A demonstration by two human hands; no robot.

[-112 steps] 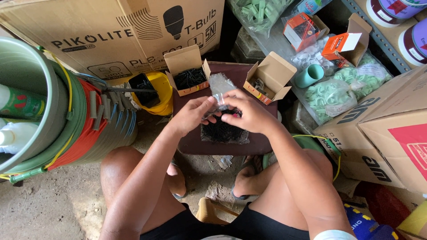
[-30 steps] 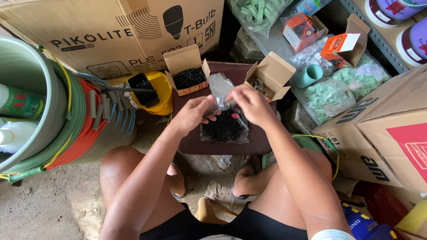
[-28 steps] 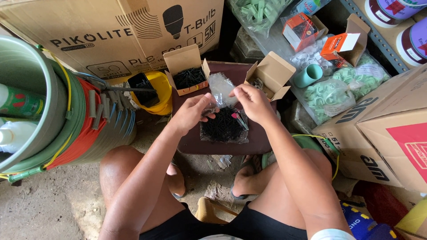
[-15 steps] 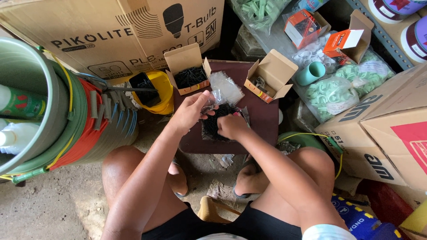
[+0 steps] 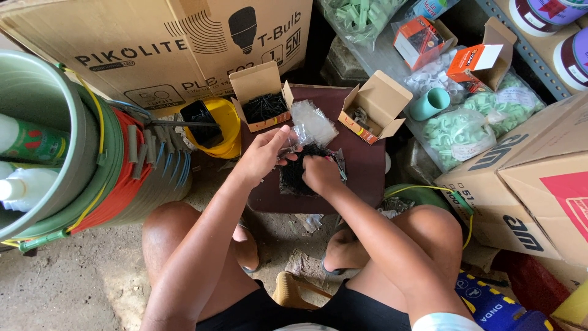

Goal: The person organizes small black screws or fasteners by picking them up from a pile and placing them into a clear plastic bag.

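Your right hand (image 5: 321, 175) sits right on the pile of black screws (image 5: 298, 171), fingers curled down into it. The small clear bag (image 5: 298, 136) is just above, pinched in your left hand (image 5: 264, 154), its mouth toward the right-hand fingers.

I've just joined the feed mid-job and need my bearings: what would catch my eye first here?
At centre, the left hand holds a small clear plastic bag while the right hand presses into a pile of small black screws on a dark brown board. Behind it stand two open cardboard boxes, and at left a stack of green and red plastic buckets.
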